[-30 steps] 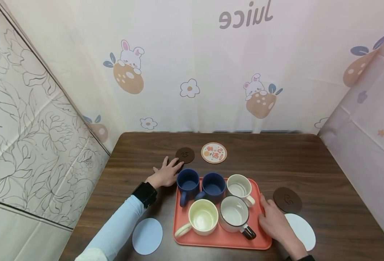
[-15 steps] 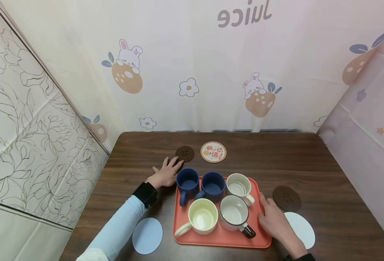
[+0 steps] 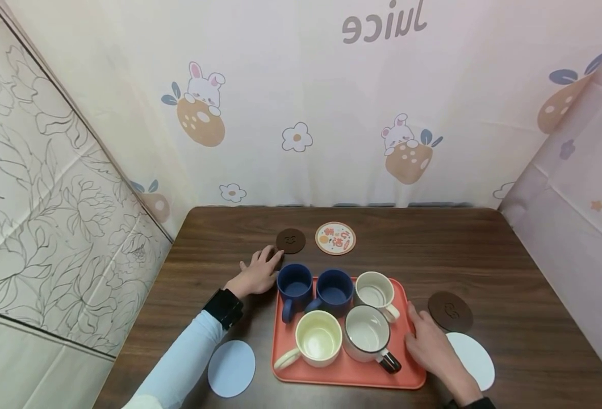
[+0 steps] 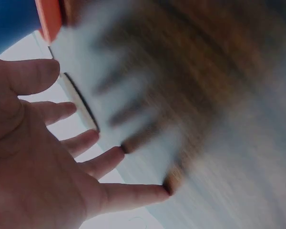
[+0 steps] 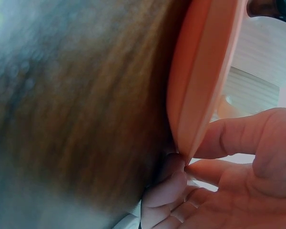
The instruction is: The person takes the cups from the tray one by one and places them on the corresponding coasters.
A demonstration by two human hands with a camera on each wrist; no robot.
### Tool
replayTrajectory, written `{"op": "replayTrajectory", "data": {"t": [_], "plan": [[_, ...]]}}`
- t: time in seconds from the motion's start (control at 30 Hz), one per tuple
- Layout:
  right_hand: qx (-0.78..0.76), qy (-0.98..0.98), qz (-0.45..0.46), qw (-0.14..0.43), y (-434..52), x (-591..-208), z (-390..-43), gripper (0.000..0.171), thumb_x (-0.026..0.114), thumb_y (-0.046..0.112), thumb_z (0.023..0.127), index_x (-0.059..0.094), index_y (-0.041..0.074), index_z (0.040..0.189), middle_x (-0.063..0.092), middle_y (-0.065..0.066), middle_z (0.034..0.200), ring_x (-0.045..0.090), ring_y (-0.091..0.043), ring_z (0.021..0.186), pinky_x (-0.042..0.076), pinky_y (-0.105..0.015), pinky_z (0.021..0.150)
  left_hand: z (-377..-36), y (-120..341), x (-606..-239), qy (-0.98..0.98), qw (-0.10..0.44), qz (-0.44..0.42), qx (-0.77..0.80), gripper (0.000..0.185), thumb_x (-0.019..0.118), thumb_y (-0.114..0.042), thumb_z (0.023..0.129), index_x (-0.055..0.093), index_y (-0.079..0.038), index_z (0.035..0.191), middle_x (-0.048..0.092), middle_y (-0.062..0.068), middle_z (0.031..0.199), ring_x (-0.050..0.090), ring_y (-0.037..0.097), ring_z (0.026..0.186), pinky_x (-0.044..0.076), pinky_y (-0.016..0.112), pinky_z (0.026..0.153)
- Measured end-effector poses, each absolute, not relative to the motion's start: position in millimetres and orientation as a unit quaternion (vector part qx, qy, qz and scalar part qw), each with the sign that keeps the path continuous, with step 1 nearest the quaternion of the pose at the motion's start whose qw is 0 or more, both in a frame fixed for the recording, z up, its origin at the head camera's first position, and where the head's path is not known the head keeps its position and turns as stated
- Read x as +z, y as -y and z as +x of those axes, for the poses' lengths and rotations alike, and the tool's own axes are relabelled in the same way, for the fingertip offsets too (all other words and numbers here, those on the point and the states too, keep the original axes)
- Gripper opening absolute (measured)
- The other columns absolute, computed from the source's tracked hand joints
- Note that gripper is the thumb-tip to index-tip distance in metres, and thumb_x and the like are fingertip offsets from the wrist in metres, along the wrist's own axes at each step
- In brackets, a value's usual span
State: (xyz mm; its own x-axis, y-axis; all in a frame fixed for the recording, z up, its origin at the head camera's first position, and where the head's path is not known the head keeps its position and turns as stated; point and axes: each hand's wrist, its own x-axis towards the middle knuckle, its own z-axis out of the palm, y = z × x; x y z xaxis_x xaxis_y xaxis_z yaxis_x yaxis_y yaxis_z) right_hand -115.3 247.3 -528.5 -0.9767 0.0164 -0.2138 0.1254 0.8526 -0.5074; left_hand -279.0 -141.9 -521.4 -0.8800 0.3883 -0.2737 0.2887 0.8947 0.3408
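A red-orange tray (image 3: 352, 379) holds several mugs. Two dark blue mugs (image 3: 295, 292) stand at its back left and middle, a cream mug (image 3: 375, 288) at the back right. In front are a pale yellow mug (image 3: 318, 341) and a greyish-white mug (image 3: 366, 335) with a black-tipped handle. My right hand (image 3: 430, 347) pinches the tray's right edge, thumb above and fingers below in the right wrist view. Left of the tray, my left hand (image 3: 255, 277) has its fingers extended over the tabletop, fingertips beside a brown smiling coaster (image 3: 291, 241); the left wrist view shows them spread, holding nothing.
A printed round coaster (image 3: 335, 238) lies behind the tray. To the right are another brown coaster (image 3: 450, 312) and a white coaster (image 3: 473, 359). A pale blue coaster (image 3: 231, 368) lies at the front left. Patterned curtains (image 3: 301, 102) border the wooden table (image 3: 475, 244).
My left hand has shifted slightly left, its fingertips drawing back a little from the brown coaster. The right hand, tray and mugs keep their places.
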Motion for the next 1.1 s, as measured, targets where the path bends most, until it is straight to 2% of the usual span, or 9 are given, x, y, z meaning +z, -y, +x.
{"op": "replayTrajectory", "data": {"t": [0.1, 0.23, 0.33, 0.43, 0.53, 0.77, 0.97, 1.1], "plan": [[-0.272, -0.955, 0.04, 0.108, -247, -528, -115, 0.069, 0.059, 0.006, 0.096, 0.031, -0.018, 0.154, 0.054, -0.023, 0.11, 0.053, -0.023, 0.073, 0.042, -0.035, 0.059, -267, 147, -522, -0.957, 0.179, 0.168, 0.154, 0.059, 0.051, -0.028, 0.112, 0.032, -0.016, 0.166, 0.019, 0.018, 0.17, 0.018, 0.047, 0.153, 0.016, 0.085, 0.108], [-0.276, -0.954, 0.036, 0.111, -247, -528, -115, 0.069, 0.059, 0.006, 0.096, 0.03, -0.018, 0.154, 0.055, -0.024, 0.111, 0.052, -0.023, 0.074, 0.043, -0.036, 0.06, -246, 152, -521, -0.953, 0.18, 0.173, 0.17, 0.053, 0.051, -0.028, 0.112, 0.041, -0.01, 0.16, 0.029, 0.02, 0.164, 0.022, 0.048, 0.151, 0.017, 0.085, 0.106], [-0.277, -0.954, 0.032, 0.11, -248, -529, -115, 0.069, 0.058, 0.005, 0.097, 0.029, -0.019, 0.154, 0.055, -0.024, 0.113, 0.051, -0.023, 0.074, 0.043, -0.036, 0.06, -231, 156, -518, -0.95, 0.176, 0.176, 0.191, 0.034, 0.053, -0.028, 0.111, 0.057, -0.007, 0.138, 0.041, 0.019, 0.149, 0.028, 0.048, 0.147, 0.02, 0.086, 0.105], [-0.278, -0.953, 0.034, 0.114, -249, -530, -115, 0.07, 0.058, 0.006, 0.097, 0.029, -0.018, 0.155, 0.055, -0.024, 0.112, 0.051, -0.023, 0.074, 0.043, -0.036, 0.06, -216, 157, -517, -0.948, 0.179, 0.173, 0.196, 0.019, 0.053, -0.029, 0.111, 0.062, -0.013, 0.115, 0.046, 0.015, 0.136, 0.031, 0.048, 0.144, 0.023, 0.085, 0.105], [-0.275, -0.953, 0.035, 0.118, -250, -531, -115, 0.07, 0.058, 0.006, 0.097, 0.029, -0.018, 0.155, 0.054, -0.024, 0.112, 0.051, -0.023, 0.074, 0.043, -0.036, 0.06, -201, 156, -516, -0.945, 0.183, 0.178, 0.203, 0.018, 0.055, -0.029, 0.11, 0.066, -0.016, 0.103, 0.048, 0.012, 0.128, 0.032, 0.046, 0.142, 0.021, 0.086, 0.104], [-0.269, -0.956, 0.028, 0.113, -252, -530, -116, 0.069, 0.059, 0.006, 0.096, 0.029, -0.019, 0.154, 0.054, -0.024, 0.11, 0.051, -0.023, 0.074, 0.043, -0.037, 0.061, -181, 151, -515, -0.942, 0.186, 0.188, 0.207, 0.023, 0.059, -0.025, 0.108, 0.075, -0.017, 0.094, 0.048, 0.008, 0.122, 0.026, 0.047, 0.146, 0.014, 0.09, 0.102], [-0.266, -0.958, 0.028, 0.109, -250, -529, -117, 0.069, 0.059, 0.006, 0.096, 0.03, -0.019, 0.154, 0.055, -0.023, 0.112, 0.052, -0.023, 0.075, 0.043, -0.037, 0.061, -176, 151, -517, -0.942, 0.183, 0.195, 0.205, 0.023, 0.06, -0.021, 0.106, 0.076, -0.018, 0.09, 0.045, 0.005, 0.118, 0.024, 0.047, 0.145, 0.013, 0.091, 0.1], [-0.268, -0.957, 0.029, 0.108, -249, -529, -116, 0.069, 0.059, 0.006, 0.096, 0.03, -0.018, 0.154, 0.054, -0.023, 0.111, 0.051, -0.022, 0.074, 0.043, -0.036, 0.061, -172, 154, -518, -0.941, 0.172, 0.19, 0.222, 0.02, 0.061, -0.021, 0.106, 0.077, -0.02, 0.094, 0.046, 0.004, 0.117, 0.03, 0.044, 0.142, 0.014, 0.089, 0.103]]}}
